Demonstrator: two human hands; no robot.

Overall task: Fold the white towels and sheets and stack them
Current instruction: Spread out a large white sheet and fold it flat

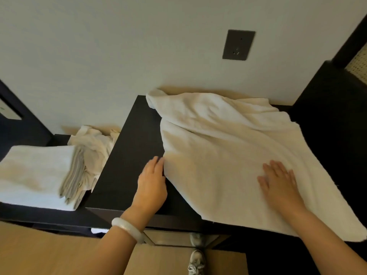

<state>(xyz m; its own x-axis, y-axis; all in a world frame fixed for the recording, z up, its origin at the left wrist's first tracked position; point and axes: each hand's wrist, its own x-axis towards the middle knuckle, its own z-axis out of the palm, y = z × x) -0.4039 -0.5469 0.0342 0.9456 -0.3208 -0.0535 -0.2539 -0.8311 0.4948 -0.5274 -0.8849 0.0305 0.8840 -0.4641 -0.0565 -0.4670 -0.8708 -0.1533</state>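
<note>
On dark cabinet top [131, 155]: white towel [228, 139], spread out but wrinkled, far corner bunched against wall [119, 56], near right corner hanging over front edge. Right hand [278, 183] flat on towel's near part, palm down, fingers spread. Left hand [152, 181] on bare cabinet top just beside towel, fingers straight and pressed together, tips touching towel's left edge; thumb hidden. Pale bracelet [127, 229] on left wrist. Left of cabinet, on lower surface [39, 213]: folded stack [35, 171] of white linen, flat, layered edges facing right. Behind and right of stack, touching it: crumpled pile [93, 143] of white cloth, unfolded. Dark socket plate [238, 44] on wall above towel. Below, on wooden floor [49, 253], one light shoe [196, 261].
</note>
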